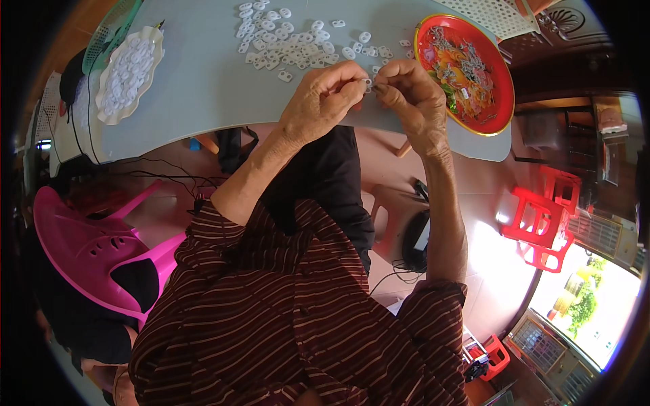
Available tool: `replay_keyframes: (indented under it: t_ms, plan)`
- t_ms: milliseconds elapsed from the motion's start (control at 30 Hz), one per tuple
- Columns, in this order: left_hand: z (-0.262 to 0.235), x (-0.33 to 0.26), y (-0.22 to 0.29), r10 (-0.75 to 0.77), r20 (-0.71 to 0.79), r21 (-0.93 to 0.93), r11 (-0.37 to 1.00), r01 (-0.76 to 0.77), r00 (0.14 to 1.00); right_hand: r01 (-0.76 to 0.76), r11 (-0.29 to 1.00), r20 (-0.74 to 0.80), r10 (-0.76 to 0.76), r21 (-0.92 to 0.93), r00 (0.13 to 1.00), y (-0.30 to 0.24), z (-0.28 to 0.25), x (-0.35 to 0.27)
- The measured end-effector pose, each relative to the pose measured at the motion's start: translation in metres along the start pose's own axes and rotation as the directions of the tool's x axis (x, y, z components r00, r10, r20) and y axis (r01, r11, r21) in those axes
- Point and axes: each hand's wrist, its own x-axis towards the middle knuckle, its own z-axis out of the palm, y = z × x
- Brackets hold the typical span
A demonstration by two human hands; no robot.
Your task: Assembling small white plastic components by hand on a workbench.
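Over the near edge of the grey table [203, 88], my left hand [323, 101] pinches a small white plastic piece with holes [367, 84] between thumb and forefinger. My right hand [416, 101] is closed right beside it, thumb and forefinger together at the piece's right side; what it holds, if anything, is too small to name. Beyond my hands spreads a heap of similar white pieces [291, 53], some oval, some squarish. A red round tray [500, 108] with a gold rim stands to the right of my right hand, holding many small grey metal parts [474, 59].
A scalloped white plate [158, 54] full of white pieces stands at the table's left, next to a green mesh basket [101, 40]. A cream perforated basket [491, 17] is at the far right. Below are a pink chair [74, 250], cables and red stools [535, 216].
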Motion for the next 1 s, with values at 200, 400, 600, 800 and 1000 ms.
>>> replay_keyframes:
  t_ms: [200, 400, 600, 800, 1000]
  plan:
    - [0.004, 0.000, -0.001, 0.074, -0.012, 0.029, 0.997, -0.073, 0.997, 0.039, 0.999, 0.012, -0.039, 0.023, 0.999, 0.003, -0.001, -0.001]
    - [0.001, -0.002, 0.004, 0.021, 0.055, 0.082, 0.996, -0.025, 0.998, 0.093, 0.995, 0.011, -0.094, 0.038, 0.996, 0.006, -0.004, -0.003]
    - [-0.004, -0.002, -0.002, -0.037, 0.104, -0.027, 0.999, 0.040, 0.994, 0.047, 0.995, -0.015, -0.049, -0.089, 0.999, 0.003, -0.002, -0.004]
    - [0.000, -0.002, -0.002, 0.032, 0.098, -0.235, 0.972, -0.008, 0.995, 0.036, 0.983, -0.060, -0.048, -0.182, 0.997, 0.001, 0.002, -0.006]
    - [-0.002, -0.004, -0.001, 0.048, 0.138, -0.051, 0.998, -0.041, 0.989, 0.068, 0.945, -0.117, -0.110, -0.319, 0.987, 0.000, 0.009, -0.009]
